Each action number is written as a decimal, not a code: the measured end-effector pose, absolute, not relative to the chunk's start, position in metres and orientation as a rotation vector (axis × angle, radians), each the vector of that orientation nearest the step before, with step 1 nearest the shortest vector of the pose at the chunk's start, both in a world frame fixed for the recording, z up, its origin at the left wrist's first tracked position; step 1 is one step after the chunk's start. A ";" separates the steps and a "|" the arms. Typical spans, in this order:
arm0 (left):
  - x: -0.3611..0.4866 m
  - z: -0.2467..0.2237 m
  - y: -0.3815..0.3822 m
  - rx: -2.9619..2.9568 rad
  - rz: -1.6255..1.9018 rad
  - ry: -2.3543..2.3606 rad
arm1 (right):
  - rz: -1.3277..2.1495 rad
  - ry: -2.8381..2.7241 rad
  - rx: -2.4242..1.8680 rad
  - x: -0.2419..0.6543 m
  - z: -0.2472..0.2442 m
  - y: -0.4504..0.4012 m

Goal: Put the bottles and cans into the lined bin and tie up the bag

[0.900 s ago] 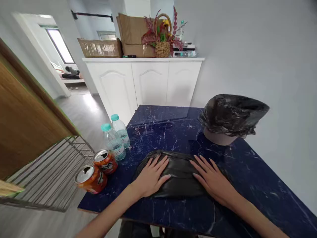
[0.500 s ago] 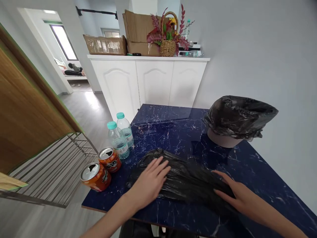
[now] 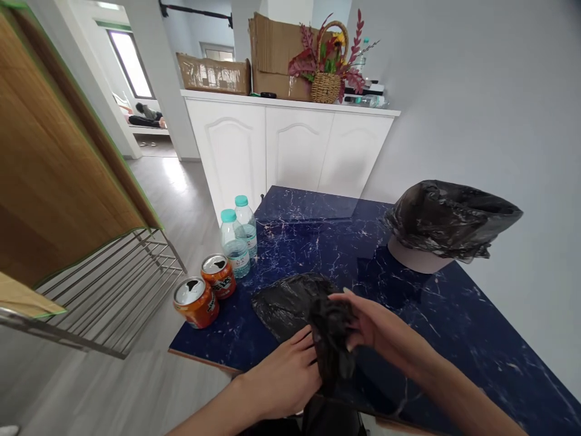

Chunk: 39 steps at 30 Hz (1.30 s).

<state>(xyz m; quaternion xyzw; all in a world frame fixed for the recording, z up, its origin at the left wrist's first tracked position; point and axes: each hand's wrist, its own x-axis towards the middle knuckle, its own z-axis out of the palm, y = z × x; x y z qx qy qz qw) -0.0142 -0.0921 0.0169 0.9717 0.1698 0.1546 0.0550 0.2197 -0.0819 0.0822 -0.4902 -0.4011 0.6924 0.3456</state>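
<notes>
- while your right hand [image 3: 374, 324] grips a bunched-up part of the black plastic bag [image 3: 285, 300], your left hand [image 3: 290, 374] sits against the same bunch from the left, fingers bent; can't tell if it grips or just presses.
- the bag is at the near edge of the blue marbled table [image 3: 313, 233]: bunch upright-ish between your hands, blurred, the rest spread flat and wrinkled on the tabletop, to the left and a bit farther.
- left side of table, near: two orange cans, tops up, openings showing; near can [image 3: 197, 304] just beside the far can [image 3: 219, 278].
- behind the cans, two clear bottles with teal caps, both upright; near bottle [image 3: 236, 249] partly covers the far bottle [image 3: 247, 225]. liquid in both.
- right side, far: pale container [image 3: 420, 257] stands on the table, a dark liner [image 3: 449, 221] draped over its rim, well apart from your hands.
- far beyond the table: white cabinet [image 3: 297, 148], with a long taped box [image 3: 213, 74], a taller carton [image 3: 279, 48] and a flower basket [image 3: 325, 89] on top.
- far left: metal rack [image 3: 104, 303], wooden board [image 3: 68, 169] above it.
</notes>
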 end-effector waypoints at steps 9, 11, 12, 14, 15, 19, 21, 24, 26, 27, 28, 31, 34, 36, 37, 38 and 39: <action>-0.055 0.024 -0.127 2.599 0.958 0.922 | 1.452 -1.550 -1.309 0.170 0.045 -0.049; -0.054 0.029 -0.121 2.588 0.925 0.868 | 1.126 -1.829 -1.259 0.176 0.045 -0.054; -0.052 0.030 -0.116 2.607 0.870 0.824 | 0.974 -1.952 -1.233 0.180 0.045 -0.055; -0.046 0.029 -0.106 2.648 0.741 0.759 | 0.801 -2.162 -1.185 0.187 0.044 -0.053; -0.042 0.027 -0.102 2.652 0.687 0.752 | 0.786 -2.255 -1.169 0.189 0.042 -0.050; -0.035 0.013 -0.093 2.557 0.546 0.808 | 0.856 -2.498 -1.191 0.192 0.035 -0.040; -0.035 0.008 -0.093 2.515 0.529 0.850 | 0.856 -2.518 -1.229 0.194 0.036 -0.041; -0.040 0.008 -0.094 2.472 0.569 0.879 | 0.844 -2.544 -1.227 0.206 0.045 -0.048; -0.043 0.013 -0.094 2.371 0.629 0.889 | 0.824 -2.591 -1.150 0.220 0.053 -0.055; -0.045 0.016 -0.093 2.280 0.656 0.913 | 0.827 -2.609 -1.104 0.226 0.056 -0.058; -0.046 0.020 -0.091 2.164 0.687 0.956 | 0.845 -2.612 -1.069 0.232 0.058 -0.061; -0.049 0.027 -0.082 1.794 0.744 1.059 | 0.993 -2.532 -1.056 0.241 0.061 -0.070; -0.052 0.026 -0.067 1.617 0.771 1.060 | 1.089 -2.348 -1.163 0.235 0.058 -0.069; -0.054 0.023 -0.060 1.603 0.804 1.119 | 1.039 -2.253 -1.283 0.227 0.055 -0.062; -0.055 0.022 -0.057 1.625 0.844 1.180 | 0.993 -2.231 -1.347 0.223 0.053 -0.056; -0.055 0.023 -0.056 1.679 0.901 1.253 | 0.948 -2.223 -1.406 0.219 0.050 -0.050; -0.055 0.024 -0.056 1.773 0.974 1.333 | 0.910 -2.224 -1.454 0.215 0.048 -0.043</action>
